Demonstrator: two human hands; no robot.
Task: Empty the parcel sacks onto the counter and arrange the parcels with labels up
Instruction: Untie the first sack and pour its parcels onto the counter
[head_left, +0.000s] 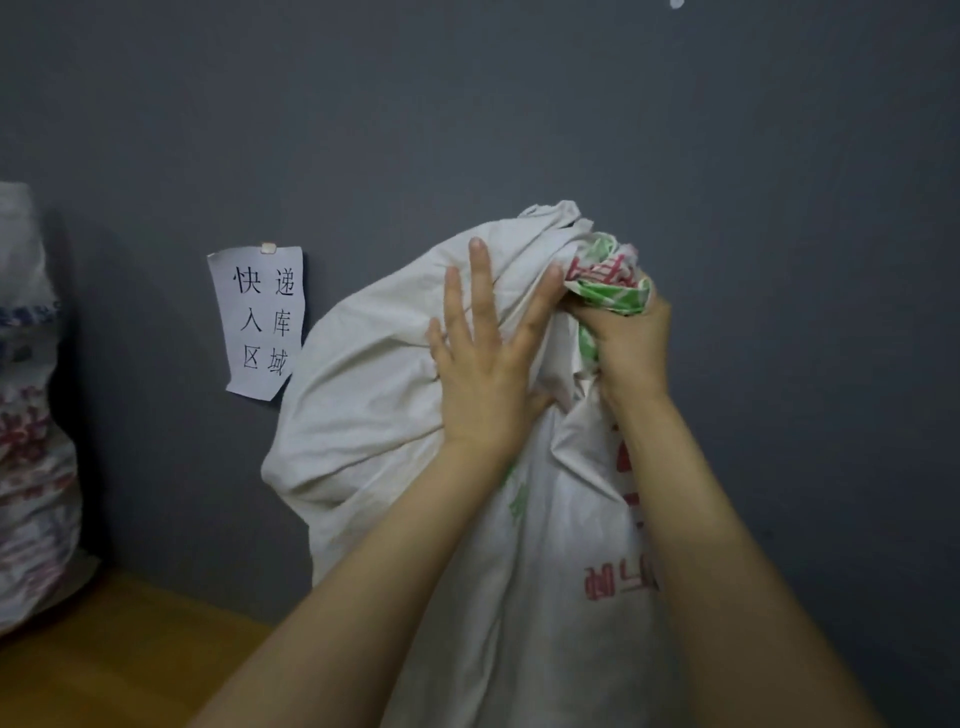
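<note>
The white sack is held up in the air just to the right of the paper sign, close to the grey wall. The right hand is squeezed tight round the scrunched-up end of the sack, further right of the sign. The left hand lies flat on the cloth between the sign and the right hand, with its fingers straight and spread, pressing.

Only one hand really grips. If the cloth slips out of that fist, the whole sack could drop, and the things inside could bang hard on the counter below the sign. If the sack opens all at once, parcels could tumble out fast, slide off the counter or land with their labels down. The sack also hangs right beside the sign, so a big swing could knock the paper off the wall.

The white sack looks fat and lumpy, so it likely has things inside. No parcel shows, though, and it is not clear if the scrunched end is the mouth or the bottom.

A second sack, with red and blue print, stands on the counter well to the left of the sign. It looks full too, but what it holds is hidden.
</note>
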